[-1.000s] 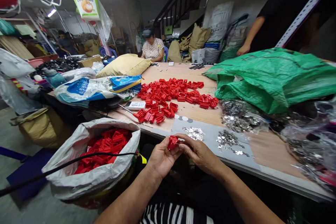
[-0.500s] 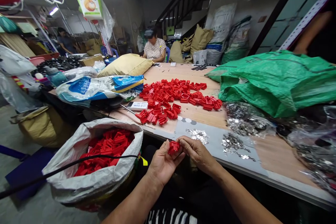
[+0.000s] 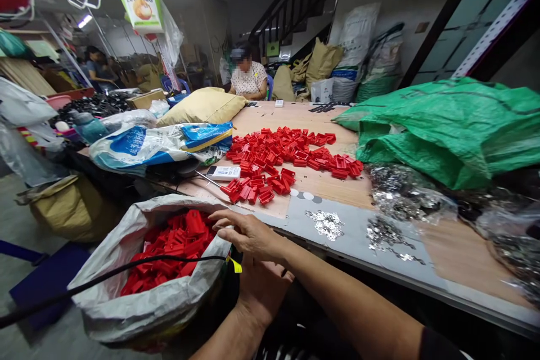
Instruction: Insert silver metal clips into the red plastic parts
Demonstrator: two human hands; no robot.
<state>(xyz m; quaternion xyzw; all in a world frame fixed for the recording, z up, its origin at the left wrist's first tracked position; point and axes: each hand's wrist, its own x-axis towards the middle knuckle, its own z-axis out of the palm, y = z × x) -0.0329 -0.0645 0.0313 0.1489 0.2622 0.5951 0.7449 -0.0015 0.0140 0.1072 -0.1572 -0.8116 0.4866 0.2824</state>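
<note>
My right hand [image 3: 247,233] reaches across to the left, over the near rim of a white woven sack [image 3: 101,242]. Its fingers are apart with nothing between them, and their tips are close to the red plastic parts [image 3: 181,242] that fill the sack. One red part [image 3: 194,224] lies just beyond the fingertips. Below it, beside the sack, is my left hand [image 3: 265,287]. The right hand and forearm cover most of its fingers, so whether it holds anything cannot be seen.
A pile of red parts [image 3: 270,149] lies on the table [image 3: 346,197]. Small silver metal pieces [image 3: 327,225] sit in two heaps on a grey sheet. A green sack [image 3: 442,129] is at right, and a black cable [image 3: 126,270] crosses the white sack. Opposite sits a person [image 3: 248,79].
My right hand has moved left from the other hand to the sack, and its fingers have opened. The red part is no longer visible in my hands. My left hand has dropped lower.
</note>
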